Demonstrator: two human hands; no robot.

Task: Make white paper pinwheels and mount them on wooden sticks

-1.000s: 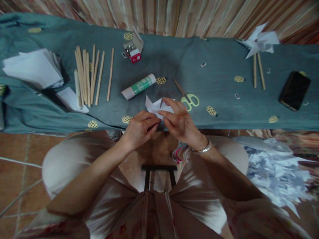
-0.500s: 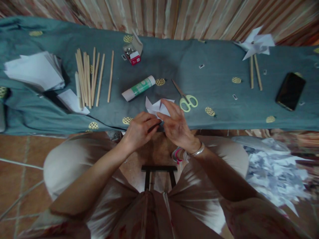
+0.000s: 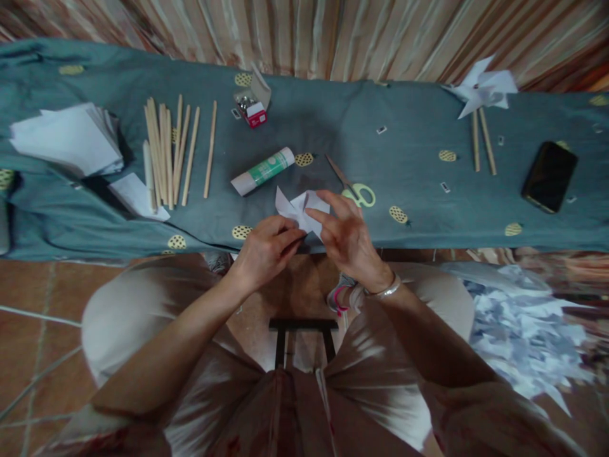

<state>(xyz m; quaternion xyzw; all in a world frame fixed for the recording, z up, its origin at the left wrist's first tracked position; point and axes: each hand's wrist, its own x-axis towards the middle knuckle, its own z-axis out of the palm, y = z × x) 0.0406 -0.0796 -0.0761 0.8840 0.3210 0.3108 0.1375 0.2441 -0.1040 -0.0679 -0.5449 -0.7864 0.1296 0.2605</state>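
Between my hands, near the table's front edge, is a white paper pinwheel [image 3: 299, 209] with folded, pointed blades. My left hand [image 3: 269, 247] pinches its lower left part between thumb and fingers. My right hand [image 3: 349, 238], with a silver bracelet at the wrist, is at the pinwheel's right side, its fingers apart and the fingertips over the paper. Just beyond my right hand lie scissors [image 3: 364, 194] with light green handles, partly hidden by my fingers. A green and white glue stick [image 3: 264, 170] lies behind the pinwheel.
Wooden sticks [image 3: 191, 155] and a paper stack [image 3: 66, 139] lie left. An open red box [image 3: 255, 117] holds small metal pieces. Finished pinwheels [image 3: 483, 87] on sticks and a black phone [image 3: 550, 176] are right. White paper pieces [image 3: 528, 330] fill a bag beside my right leg.
My right hand has moved slightly right and its fingers have spread, uncovering more of the pinwheel's right blades. My left hand keeps its pinch on the paper.
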